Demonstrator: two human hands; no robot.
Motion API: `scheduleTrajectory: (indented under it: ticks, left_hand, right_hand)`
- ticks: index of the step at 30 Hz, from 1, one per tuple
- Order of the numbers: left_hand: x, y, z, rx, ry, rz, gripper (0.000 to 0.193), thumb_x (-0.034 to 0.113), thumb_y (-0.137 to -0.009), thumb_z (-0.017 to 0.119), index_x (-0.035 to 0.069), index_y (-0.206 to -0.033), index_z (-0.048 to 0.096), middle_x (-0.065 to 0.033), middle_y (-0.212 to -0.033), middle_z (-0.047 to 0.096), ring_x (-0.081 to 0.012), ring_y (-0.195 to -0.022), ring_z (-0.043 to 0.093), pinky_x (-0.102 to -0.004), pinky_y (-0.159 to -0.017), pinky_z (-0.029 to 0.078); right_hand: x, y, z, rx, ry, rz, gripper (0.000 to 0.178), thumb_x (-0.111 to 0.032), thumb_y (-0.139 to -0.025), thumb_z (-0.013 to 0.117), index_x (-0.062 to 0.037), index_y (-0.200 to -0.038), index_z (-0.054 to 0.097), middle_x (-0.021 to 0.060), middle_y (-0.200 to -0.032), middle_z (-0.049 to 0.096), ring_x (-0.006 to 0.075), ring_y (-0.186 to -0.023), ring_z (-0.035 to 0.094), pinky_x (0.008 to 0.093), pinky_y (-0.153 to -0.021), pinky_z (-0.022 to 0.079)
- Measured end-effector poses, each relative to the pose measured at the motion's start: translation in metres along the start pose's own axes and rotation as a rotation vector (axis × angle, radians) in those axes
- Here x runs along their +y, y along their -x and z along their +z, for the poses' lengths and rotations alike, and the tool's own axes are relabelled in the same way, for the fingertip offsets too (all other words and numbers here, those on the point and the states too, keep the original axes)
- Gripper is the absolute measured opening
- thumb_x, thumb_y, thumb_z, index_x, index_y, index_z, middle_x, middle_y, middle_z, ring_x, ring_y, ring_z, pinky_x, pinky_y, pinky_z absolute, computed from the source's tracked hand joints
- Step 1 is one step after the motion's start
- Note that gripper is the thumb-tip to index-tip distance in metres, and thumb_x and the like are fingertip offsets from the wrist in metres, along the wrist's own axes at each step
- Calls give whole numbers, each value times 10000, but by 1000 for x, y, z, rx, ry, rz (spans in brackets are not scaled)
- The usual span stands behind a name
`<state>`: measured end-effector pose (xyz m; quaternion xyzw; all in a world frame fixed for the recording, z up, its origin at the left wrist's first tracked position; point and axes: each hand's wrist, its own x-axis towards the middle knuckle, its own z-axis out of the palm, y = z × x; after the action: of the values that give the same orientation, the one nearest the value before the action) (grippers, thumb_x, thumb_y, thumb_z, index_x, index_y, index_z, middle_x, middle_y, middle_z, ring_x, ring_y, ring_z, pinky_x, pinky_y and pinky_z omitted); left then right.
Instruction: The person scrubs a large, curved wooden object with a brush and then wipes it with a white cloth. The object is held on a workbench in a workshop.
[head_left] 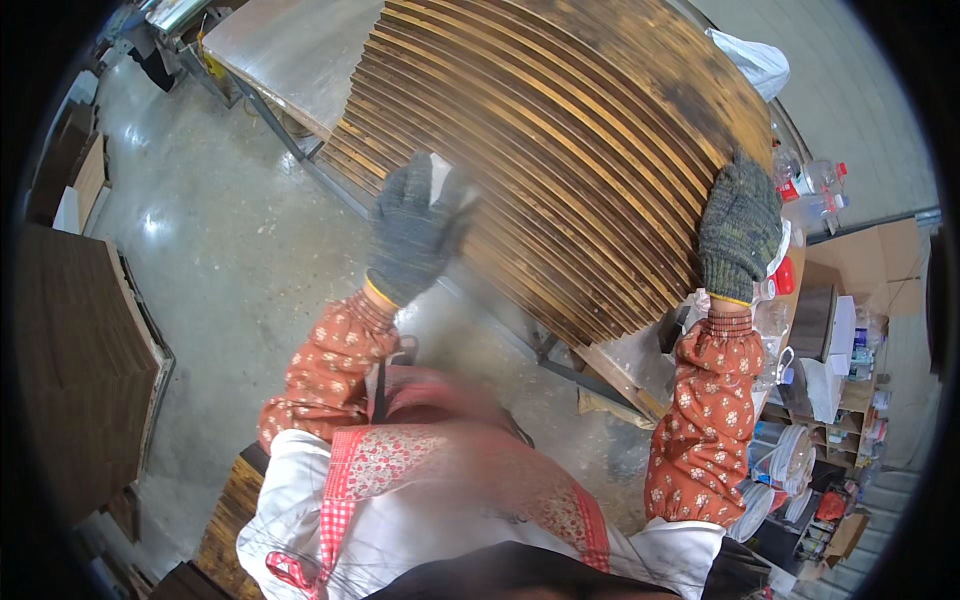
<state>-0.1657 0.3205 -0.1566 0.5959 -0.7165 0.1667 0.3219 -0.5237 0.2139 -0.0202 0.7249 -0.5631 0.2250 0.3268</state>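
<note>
**Left grip (415,230) at the near side, right grip (740,230) at the right ends of long, narrow brown-and-tan wooden strips (520,150)**

Strips laid side by side on a grey, smooth-topped surface (290,55), in front of the body; long axis run from upper left to lower right in the view, slightly bowed by the lens. Both grips covered by dark grey-green knitted gloves with yellow cuffs.

Right grip placed nearer to the strip ends, fingers bent and pointed away from the body; contact seems to be made there. Left grip set across the near long side, toward the left ends, the strips lying ahead and to its right; outline blurred, touch not confirmed. A white patch (439,178) is seen at the left fingers, a white scrap (779,250) beside the right palm; whether either is clasped, and how wide each grip is spread, cannot be told.

Clear plastic bottles (822,178) noted just beyond the right grip.
</note>
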Motion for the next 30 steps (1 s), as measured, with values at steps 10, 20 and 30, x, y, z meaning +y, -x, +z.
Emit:
scheduleTrajectory:
  ticks: [10, 20, 30]
  left_hand:
    - [-90, -23, 13, 77, -154, -298, 543, 373, -942, 667, 134, -1420, 568, -299, -1347, 560, -453, -1183, 581, -476, -993, 475]
    - [179, 30, 9, -6, 533, -237, 603, 223, -823, 717, 172, -1395, 532, -269, -1233, 574, -460, -1047, 598, -560, -841, 528]
    - [49, 3, -15, -29, -147, -115, 585, 348, -909, 691, 164, -1439, 526, -264, -1306, 541, -441, -1050, 596, -518, -877, 497]
  right_hand:
    - [-2, -2, 1, 120, 24, -62, 344, -323, -1001, 548, -62, -1169, 696, 168, -1088, 703, 359, -1019, 641, 498, -953, 467]
    - [-10, -5, -6, 69, 46, -58, 431, -376, -1031, 480, -39, -1197, 691, 179, -1155, 706, 376, -1059, 658, 492, -972, 482]
    - [-16, -6, 2, 177, -83, -135, 479, -483, -969, 554, -74, -1185, 681, 179, -1066, 687, 368, -976, 638, 530, -927, 467]
